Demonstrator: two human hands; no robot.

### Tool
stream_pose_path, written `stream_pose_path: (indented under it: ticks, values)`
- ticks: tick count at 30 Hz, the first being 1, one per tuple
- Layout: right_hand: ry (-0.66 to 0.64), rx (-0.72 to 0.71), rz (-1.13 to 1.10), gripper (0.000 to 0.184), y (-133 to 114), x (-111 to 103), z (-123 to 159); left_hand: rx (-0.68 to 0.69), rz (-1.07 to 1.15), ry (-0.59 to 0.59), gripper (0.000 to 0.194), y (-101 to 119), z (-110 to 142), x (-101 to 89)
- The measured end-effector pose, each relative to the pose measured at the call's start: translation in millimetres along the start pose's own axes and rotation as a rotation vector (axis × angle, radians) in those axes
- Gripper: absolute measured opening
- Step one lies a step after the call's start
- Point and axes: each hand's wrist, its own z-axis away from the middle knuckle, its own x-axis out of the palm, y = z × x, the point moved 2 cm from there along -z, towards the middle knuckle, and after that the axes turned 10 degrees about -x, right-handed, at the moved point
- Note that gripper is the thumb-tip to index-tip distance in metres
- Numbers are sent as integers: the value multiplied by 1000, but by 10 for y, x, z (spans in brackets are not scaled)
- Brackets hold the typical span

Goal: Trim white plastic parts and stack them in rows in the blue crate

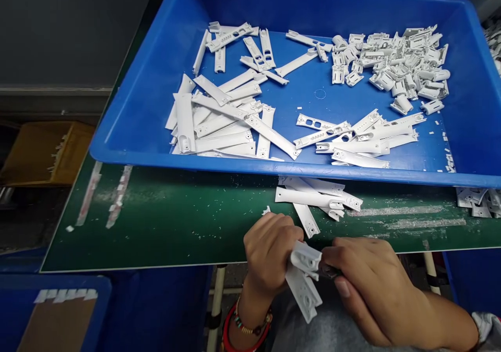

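Observation:
My left hand (270, 250) grips a white moulded plastic part (303, 284) near the front edge of the green workbench (164, 227). My right hand (376, 289) comes in from the right and pinches a small dark tool (329, 270) against that part; its blade or tip is hidden by the fingers. A small pile of similar long white plastic parts (313, 195) lies on the bench just beyond my hands. Both hands are clear of the large blue plastic tray (250, 164).
The tray holds several heaps of white plastic parts, long strips at left and front, short pieces at back right. White trimmings are scattered on the bench. More white parts (475, 202) lie at the right edge. Blue bins (55, 300) stand below the bench.

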Motion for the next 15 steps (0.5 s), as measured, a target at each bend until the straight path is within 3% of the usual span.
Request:
stream_pose_path:
  ticks: [7,15]
  values:
    - [-40,34,13,22,-33,16,-39,-15,-7,21,31,5,4,-15]
    - [77,195,27,11,94,13,9,0,-50,4,29,28,132,21]
